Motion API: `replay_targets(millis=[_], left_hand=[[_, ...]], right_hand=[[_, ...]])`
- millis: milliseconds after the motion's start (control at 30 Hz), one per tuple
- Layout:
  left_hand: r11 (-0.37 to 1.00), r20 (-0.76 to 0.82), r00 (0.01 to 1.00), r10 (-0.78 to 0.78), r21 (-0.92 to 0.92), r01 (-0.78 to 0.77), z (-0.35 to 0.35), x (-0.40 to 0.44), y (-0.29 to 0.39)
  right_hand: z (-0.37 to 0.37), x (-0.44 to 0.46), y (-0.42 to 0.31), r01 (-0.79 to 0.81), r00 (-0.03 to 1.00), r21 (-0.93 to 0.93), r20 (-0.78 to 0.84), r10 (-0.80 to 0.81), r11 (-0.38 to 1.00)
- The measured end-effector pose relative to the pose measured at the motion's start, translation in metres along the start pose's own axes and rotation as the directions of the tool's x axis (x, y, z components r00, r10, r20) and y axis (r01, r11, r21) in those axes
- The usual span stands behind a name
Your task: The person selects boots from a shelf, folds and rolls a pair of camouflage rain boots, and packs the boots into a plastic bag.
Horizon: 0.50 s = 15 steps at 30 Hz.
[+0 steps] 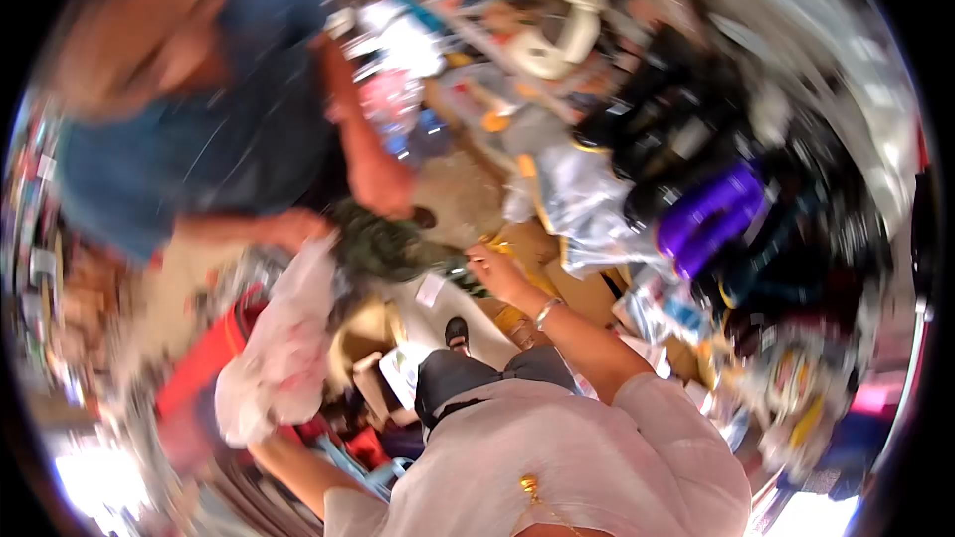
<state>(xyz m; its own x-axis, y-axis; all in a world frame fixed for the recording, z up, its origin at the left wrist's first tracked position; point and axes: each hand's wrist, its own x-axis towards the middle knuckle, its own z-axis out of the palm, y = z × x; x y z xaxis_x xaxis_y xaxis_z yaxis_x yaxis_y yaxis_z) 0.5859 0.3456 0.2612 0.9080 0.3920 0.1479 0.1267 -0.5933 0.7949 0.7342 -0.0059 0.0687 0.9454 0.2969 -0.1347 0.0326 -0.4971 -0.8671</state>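
Note:
My right hand [494, 268], a bracelet at its wrist, is closed at the near end of a dark green bundle [383, 247]. Blur hides what the bundle is. Its far end lies by the hand [391, 191] of a person opposite me. A crumpled whitish-pink plastic bag [284, 348] covers the end of my left forearm [298, 467], so the fingers of my left hand are hidden. The upper end of this bag is at the other hand [303, 229] of that person.
A person in a dark blue shirt [199, 159] stands close at the far left. Black goods [686, 89], a purple item [711, 219] and clear plastic packages [597, 199] crowd the right side. Open cardboard boxes [363, 333] and a red item [204, 358] lie lower left.

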Motion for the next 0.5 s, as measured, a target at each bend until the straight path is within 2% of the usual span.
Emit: replay_targets(millis=[67, 100, 133, 167, 233, 267, 300, 333, 367, 400, 433, 467, 500], left_hand=[[0.995, 0.043, 0.995, 0.092, 0.035, -0.093, 0.029, 0.032, 0.009], [0.989, 0.048, 0.990, 0.134, 0.054, -0.136, 0.044, 0.045, 0.016], [0.980, 0.071, 0.981, 0.181, 0.070, -0.186, 0.060, 0.057, 0.021], [0.969, 0.081, 0.971, 0.223, 0.087, -0.230, 0.075, 0.069, 0.030], [0.945, 0.100, 0.950, 0.297, 0.116, -0.307, 0.103, 0.084, 0.048], [0.933, 0.111, 0.939, 0.326, 0.124, -0.338, 0.116, 0.089, 0.058], [0.922, 0.118, 0.929, 0.351, 0.128, -0.365, 0.128, 0.091, 0.068], [0.910, 0.131, 0.917, 0.376, 0.133, -0.392, 0.140, 0.092, 0.077], [0.903, 0.128, 0.912, 0.390, 0.140, -0.406, 0.147, 0.092, 0.085], [0.896, 0.133, 0.906, 0.402, 0.150, -0.419, 0.157, 0.089, 0.094], [0.890, 0.132, 0.902, 0.410, 0.156, -0.428, 0.163, 0.086, 0.100], [0.887, 0.132, 0.900, 0.417, 0.159, -0.434, 0.170, 0.080, 0.106], [0.885, 0.132, 0.898, 0.420, 0.161, -0.437, 0.179, 0.074, 0.113]], right_hand=[[-0.028, -0.018, 0.011, -0.041, 0.997, -0.073, -0.069, 0.035, 0.997], [-0.049, -0.032, 0.015, -0.099, 0.990, -0.035, -0.109, 0.095, 0.994], [-0.063, -0.048, 0.035, -0.124, 0.966, -0.023, -0.230, 0.115, 0.992], [-0.076, -0.066, 0.059, -0.147, 0.931, -0.013, -0.340, 0.134, 0.989], [-0.114, -0.118, 0.098, -0.318, 0.791, 0.082, -0.526, 0.312, 0.945], [-0.136, -0.146, 0.113, -0.315, 0.666, 0.102, -0.684, 0.296, 0.944], [-0.154, -0.177, 0.139, -0.298, 0.510, 0.064, -0.832, 0.216, 0.952], [-0.177, -0.210, 0.167, -0.341, 0.381, 0.218, -0.857, 0.347, 0.914], [-0.197, -0.243, 0.203, -0.140, 0.190, 0.300, -0.927, 0.323, 0.944], [-0.231, -0.280, 0.197, -0.021, -0.007, 0.321, -0.947, 0.321, 0.947], [-0.259, -0.319, 0.185, -0.278, -0.100, 0.115, -0.991, 0.091, 0.954], [-0.286, -0.355, 0.208, -0.203, -0.208, 0.090, -0.977, 0.047, 0.975], [-0.313, -0.383, 0.212, -0.034, -0.318, 0.198, -0.931, 0.177, 0.980]])
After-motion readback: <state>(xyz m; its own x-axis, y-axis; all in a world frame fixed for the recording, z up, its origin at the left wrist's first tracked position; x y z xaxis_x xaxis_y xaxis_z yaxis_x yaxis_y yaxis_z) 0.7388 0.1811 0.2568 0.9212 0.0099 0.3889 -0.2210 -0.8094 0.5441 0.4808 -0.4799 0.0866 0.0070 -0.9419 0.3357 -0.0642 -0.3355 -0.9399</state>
